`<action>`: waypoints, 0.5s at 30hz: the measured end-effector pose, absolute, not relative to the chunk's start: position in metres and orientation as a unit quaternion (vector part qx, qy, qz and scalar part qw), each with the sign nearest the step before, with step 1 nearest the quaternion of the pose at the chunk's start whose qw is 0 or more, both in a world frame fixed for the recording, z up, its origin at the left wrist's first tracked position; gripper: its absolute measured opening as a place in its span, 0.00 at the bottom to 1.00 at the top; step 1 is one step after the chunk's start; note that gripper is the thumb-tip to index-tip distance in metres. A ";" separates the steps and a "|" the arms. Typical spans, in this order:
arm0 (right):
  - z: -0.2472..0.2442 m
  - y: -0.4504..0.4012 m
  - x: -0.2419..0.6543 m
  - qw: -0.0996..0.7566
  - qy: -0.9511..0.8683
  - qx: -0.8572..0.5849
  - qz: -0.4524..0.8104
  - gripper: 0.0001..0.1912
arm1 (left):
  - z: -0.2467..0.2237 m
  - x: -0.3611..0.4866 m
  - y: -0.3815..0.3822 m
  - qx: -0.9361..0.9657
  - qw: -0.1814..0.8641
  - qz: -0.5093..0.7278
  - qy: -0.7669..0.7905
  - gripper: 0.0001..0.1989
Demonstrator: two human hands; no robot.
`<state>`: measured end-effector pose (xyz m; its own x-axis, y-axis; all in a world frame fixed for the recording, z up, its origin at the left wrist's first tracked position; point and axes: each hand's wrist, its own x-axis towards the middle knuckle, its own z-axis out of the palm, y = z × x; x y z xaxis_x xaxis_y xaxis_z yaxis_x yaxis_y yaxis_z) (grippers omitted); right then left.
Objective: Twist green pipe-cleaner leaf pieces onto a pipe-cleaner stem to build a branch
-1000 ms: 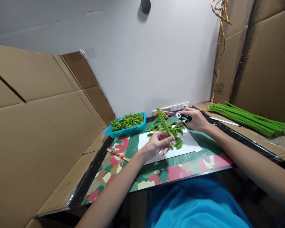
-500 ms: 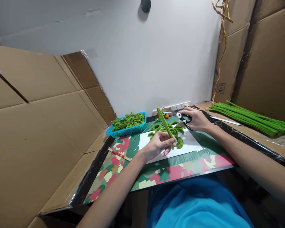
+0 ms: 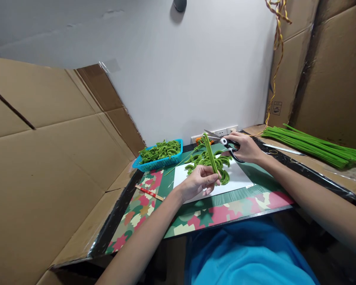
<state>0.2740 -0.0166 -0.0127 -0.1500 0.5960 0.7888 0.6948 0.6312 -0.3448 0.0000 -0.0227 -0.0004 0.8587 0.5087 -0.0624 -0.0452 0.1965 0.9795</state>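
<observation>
A long green fuzzy strip [image 3: 210, 152], pinched near its lower end, leans up and left from my left hand [image 3: 201, 181]. My right hand [image 3: 245, 147] grips black-handled scissors [image 3: 231, 150], whose parted blades point left at the strip's upper end. Whether the blades touch the strip I cannot tell. Beneath both hands, curled green fuzzy pieces [image 3: 224, 177] lie in a pile on a white sheet [image 3: 240, 182].
A blue basket [image 3: 163, 162] full of green curled pieces stands at the back left. Right of the mat lie a bundle of long green stems [image 3: 308, 146] and a pale blade-like strip [image 3: 283, 149]. A red-wrapped stick [image 3: 149, 192] lies left. Cardboard [image 3: 47, 158] walls both sides.
The upper end of the green strip has swung slightly right, towards the scissors. The scissor blades are spread wider, while both hands stay almost in place.
</observation>
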 end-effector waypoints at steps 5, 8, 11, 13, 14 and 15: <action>-0.013 -0.017 0.270 0.502 -0.751 -0.427 -0.049 0.18 | -0.004 0.001 -0.027 0.573 0.783 0.137 0.197 0.23; -0.013 -0.017 0.265 0.518 -0.750 -0.410 -0.045 0.13 | -0.005 0.001 -0.027 0.569 0.793 0.116 0.186 0.21; -0.014 -0.017 0.262 0.537 -0.747 -0.390 -0.045 0.10 | -0.004 0.001 -0.026 0.564 0.800 0.113 0.168 0.17; -0.013 -0.018 0.262 0.542 -0.745 -0.385 -0.052 0.10 | -0.001 0.001 -0.026 0.569 0.799 0.116 0.155 0.17; -0.013 -0.018 0.262 0.542 -0.745 -0.384 -0.057 0.10 | 0.000 0.001 -0.026 0.576 0.794 0.123 0.150 0.20; -0.013 -0.019 0.261 0.542 -0.745 -0.385 -0.063 0.10 | 0.002 0.002 -0.026 0.583 0.788 0.133 0.148 0.23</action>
<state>0.2613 -0.0190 -0.0125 -0.1173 0.5047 0.8553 0.6416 0.6959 -0.3226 0.0016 -0.0255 0.0017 0.9210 0.3816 -0.0787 -0.0359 0.2843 0.9581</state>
